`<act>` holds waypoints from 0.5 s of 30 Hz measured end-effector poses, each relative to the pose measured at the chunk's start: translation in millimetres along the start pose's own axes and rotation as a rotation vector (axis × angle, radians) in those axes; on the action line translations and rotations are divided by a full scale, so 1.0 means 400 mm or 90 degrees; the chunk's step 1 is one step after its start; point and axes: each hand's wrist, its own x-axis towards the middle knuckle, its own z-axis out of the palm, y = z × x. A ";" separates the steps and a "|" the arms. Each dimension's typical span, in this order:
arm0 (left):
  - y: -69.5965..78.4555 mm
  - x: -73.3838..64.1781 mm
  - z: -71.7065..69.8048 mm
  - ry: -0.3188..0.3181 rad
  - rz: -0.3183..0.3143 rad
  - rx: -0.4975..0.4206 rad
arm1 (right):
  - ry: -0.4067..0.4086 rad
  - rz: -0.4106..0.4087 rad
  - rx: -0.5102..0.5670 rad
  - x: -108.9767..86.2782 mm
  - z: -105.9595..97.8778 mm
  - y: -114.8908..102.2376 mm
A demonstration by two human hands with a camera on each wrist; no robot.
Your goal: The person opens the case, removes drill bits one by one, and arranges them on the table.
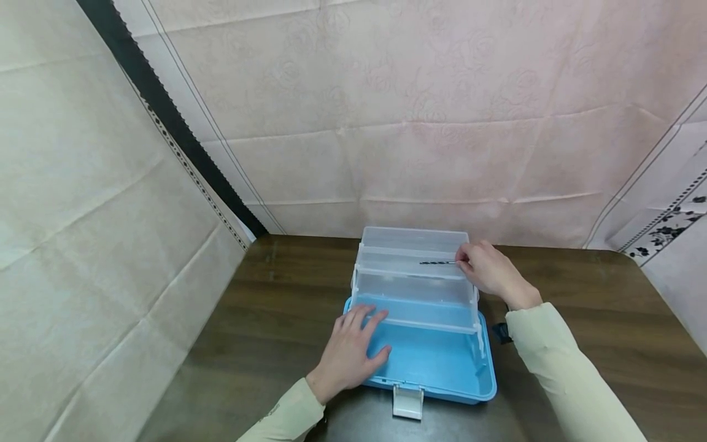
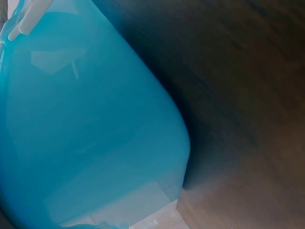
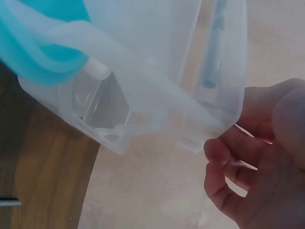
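Blue box [image 1: 436,356] is open on the brown table [image 1: 265,344], btm ctr of the frame & a bit right. Its clear trays [image 1: 411,288] are up & go back like steps. A thin dark twisty drill bit [image 1: 433,263] lies in one of the back ones, just right of ctr. L hand [image 1: 349,351] is on the box's left edge w/ fingers spread apart. R hand [image 1: 490,273] is at the trays' right side, fingers bent, tips by the bit's end; can't tell if they're clamped on the bit or the tray wall. Pale latch [image 1: 407,402] hangs down in front, too small to read any marks. Black flower print [image 1: 668,232] is on the cloth, far right of the frame.
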 end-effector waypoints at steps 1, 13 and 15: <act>0.000 0.000 0.000 0.002 0.001 0.001 | -0.001 0.001 0.005 0.000 0.000 0.001; 0.000 -0.003 0.003 0.021 0.010 0.006 | -0.002 -0.014 0.053 0.006 0.014 0.017; -0.001 -0.002 0.004 0.024 0.012 0.007 | 0.001 -0.012 0.057 0.008 0.015 0.015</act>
